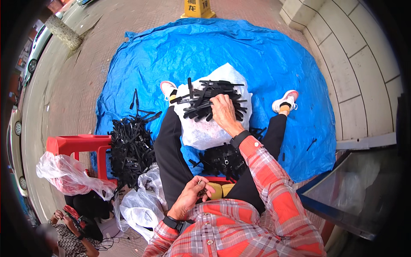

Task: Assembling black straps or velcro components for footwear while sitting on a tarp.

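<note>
The person's right hand (224, 113) is bent over black strips (203, 100) heaped on a white plastic sack (201, 132) between the legs; from here I can't tell whether its fingers pinch one. Near the lap, the left hand (188, 197) curls its fingers around small dark pieces (201, 192). A blue tarp (278, 51) spreads beneath.

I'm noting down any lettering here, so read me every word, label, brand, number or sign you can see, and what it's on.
Yellow sign, top edge: dark characters on two faces, cut off by the picture's edge; I won't copy them out.
White bag: faint pinkish marks, too blurred to tell whether they are writing.
Black strips: no print I can make out.
Blue tarp: no lettering that I can see.
</note>
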Motion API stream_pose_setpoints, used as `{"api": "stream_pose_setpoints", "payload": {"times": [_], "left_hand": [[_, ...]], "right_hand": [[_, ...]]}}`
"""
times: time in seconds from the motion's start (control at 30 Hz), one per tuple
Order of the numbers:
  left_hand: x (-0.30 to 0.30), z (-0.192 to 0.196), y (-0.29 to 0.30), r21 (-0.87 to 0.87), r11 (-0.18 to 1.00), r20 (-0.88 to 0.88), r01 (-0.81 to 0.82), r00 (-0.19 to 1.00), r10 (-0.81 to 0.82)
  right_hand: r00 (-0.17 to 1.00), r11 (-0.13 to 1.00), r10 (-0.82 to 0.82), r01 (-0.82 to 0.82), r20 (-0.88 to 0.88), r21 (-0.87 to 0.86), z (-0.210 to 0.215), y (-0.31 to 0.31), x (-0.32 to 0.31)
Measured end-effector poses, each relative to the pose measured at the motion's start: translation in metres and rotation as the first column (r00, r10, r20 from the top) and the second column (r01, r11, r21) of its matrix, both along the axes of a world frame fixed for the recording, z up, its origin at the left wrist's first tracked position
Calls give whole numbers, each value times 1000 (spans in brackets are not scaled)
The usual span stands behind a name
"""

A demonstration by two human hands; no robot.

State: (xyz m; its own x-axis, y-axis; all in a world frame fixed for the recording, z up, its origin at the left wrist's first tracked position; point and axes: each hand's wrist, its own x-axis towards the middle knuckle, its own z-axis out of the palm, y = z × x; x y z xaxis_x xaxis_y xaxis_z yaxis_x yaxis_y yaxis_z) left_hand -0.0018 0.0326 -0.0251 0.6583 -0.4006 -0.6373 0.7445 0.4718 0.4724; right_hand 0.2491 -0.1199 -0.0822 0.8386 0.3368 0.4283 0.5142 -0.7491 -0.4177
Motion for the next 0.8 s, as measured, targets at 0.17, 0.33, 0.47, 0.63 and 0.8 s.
{"api": "stream_pose_setpoints", "payload": {"times": [0.17,0.33,0.47,0.63,0.8], "left_hand": [[12,1,8,63,998,56,26,998,-30],[13,-3,20,4,994,56,-112,992,112],[15,-7,23,33,996,63,-88,994,86],[21,0,22,18,965,168,-262,952,255],[29,19,16,-43,963,188,-265,945,268]], "right_hand": [[983,933,184,-178,-12,-312,-12,30,18],[979,905,201,-177,23,-386,-8,27,9],[934,974,33,50,-357,220,18,19,-6],[644,592,365,397,-672,702,60,-17,-45],[528,560,456,456,-717,692,96,-50,-126]]}}
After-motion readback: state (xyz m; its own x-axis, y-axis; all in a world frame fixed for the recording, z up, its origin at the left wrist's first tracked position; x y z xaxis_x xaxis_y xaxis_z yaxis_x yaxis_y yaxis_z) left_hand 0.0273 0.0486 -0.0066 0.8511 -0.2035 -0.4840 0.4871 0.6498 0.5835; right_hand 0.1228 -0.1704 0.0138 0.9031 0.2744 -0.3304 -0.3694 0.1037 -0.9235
